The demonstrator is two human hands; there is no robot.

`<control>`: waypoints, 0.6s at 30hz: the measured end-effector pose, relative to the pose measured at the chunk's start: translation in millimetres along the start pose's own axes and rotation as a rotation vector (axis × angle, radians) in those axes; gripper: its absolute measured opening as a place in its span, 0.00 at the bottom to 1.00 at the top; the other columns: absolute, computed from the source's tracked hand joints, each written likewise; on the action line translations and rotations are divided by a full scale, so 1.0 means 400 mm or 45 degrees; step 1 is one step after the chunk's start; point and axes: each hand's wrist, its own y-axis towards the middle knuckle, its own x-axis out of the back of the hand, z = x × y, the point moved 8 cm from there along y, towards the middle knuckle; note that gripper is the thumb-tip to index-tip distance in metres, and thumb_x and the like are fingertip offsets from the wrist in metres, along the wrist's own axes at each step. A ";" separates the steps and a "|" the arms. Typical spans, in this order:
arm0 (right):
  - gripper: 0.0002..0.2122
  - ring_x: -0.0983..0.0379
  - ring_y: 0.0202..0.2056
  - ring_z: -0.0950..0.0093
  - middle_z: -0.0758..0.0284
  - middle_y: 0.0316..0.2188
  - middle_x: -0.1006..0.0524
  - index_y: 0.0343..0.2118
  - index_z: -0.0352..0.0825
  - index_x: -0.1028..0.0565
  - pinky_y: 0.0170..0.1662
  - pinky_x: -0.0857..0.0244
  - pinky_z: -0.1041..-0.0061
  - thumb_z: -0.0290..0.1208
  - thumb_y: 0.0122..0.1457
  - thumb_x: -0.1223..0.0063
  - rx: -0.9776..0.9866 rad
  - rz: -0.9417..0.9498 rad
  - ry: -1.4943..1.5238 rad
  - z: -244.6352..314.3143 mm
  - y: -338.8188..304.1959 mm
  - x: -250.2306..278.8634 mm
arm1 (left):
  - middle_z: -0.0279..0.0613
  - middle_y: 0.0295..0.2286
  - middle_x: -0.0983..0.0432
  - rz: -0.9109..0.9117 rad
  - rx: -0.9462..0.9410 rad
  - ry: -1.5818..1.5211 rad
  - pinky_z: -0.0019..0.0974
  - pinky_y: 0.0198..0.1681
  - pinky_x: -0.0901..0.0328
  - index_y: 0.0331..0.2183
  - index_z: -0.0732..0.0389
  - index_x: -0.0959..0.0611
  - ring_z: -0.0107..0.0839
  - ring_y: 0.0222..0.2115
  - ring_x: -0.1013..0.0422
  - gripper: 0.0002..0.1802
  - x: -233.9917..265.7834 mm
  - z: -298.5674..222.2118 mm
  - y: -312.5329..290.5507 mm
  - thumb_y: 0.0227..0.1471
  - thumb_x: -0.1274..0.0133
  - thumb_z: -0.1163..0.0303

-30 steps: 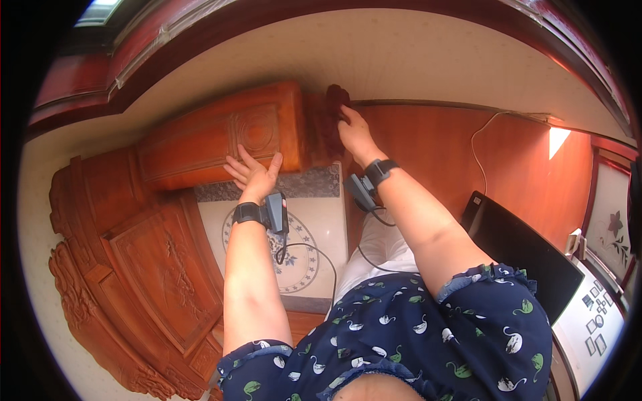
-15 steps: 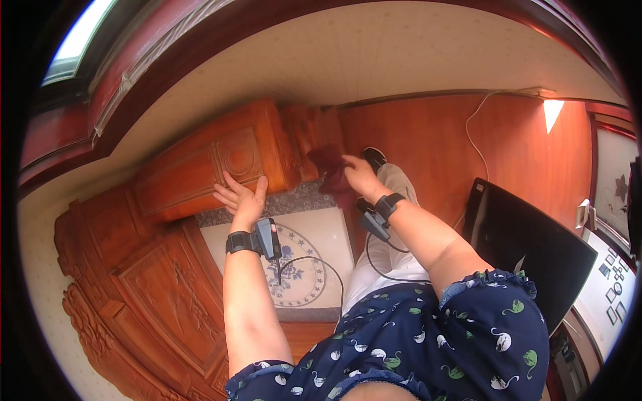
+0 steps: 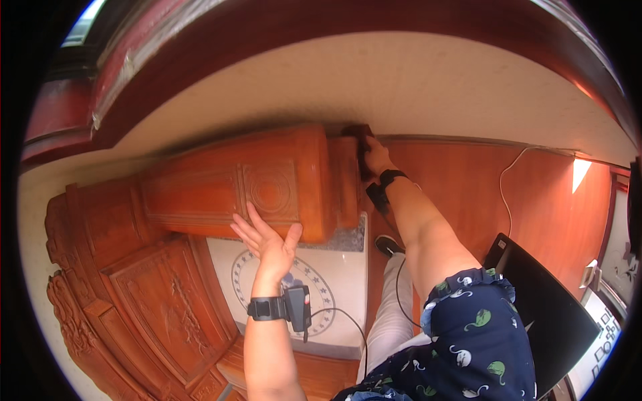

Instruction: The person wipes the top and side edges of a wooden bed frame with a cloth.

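Note:
My right hand (image 3: 379, 158) is closed on a dark red cloth (image 3: 357, 132), pressed to the far end of the carved wooden furniture, close to the wall. Part of the cloth is hidden behind my fingers. My left hand (image 3: 269, 248) is open, its fingers spread, over the near edge of the reddish-brown wooden panel (image 3: 200, 184). Whether those fingertips touch the wood, I cannot tell. Each wrist wears a black strap with a small box and a cable.
A white cushion (image 3: 227, 284) with a blue round pattern covers the seat, beside a carved wooden backrest (image 3: 164, 301). To the right stands a black screen (image 3: 548, 314) on the reddish floor (image 3: 455, 200). A thin cable (image 3: 505, 180) runs along the floor near the wall (image 3: 435, 93).
My right hand has moved away from me with the cloth, from beside the furniture's end to its far corner by the wall. The view has shifted; my left hand stays open near the panel.

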 end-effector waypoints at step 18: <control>0.22 0.33 0.43 0.71 0.59 0.44 0.30 0.52 0.28 0.39 0.45 0.40 0.80 0.23 0.51 0.63 -0.165 0.056 0.624 0.063 -0.389 0.160 | 0.61 0.54 0.86 0.061 0.090 0.055 0.59 0.54 0.75 0.57 0.55 0.68 0.53 0.55 0.89 0.61 0.003 0.030 0.019 0.36 0.57 0.28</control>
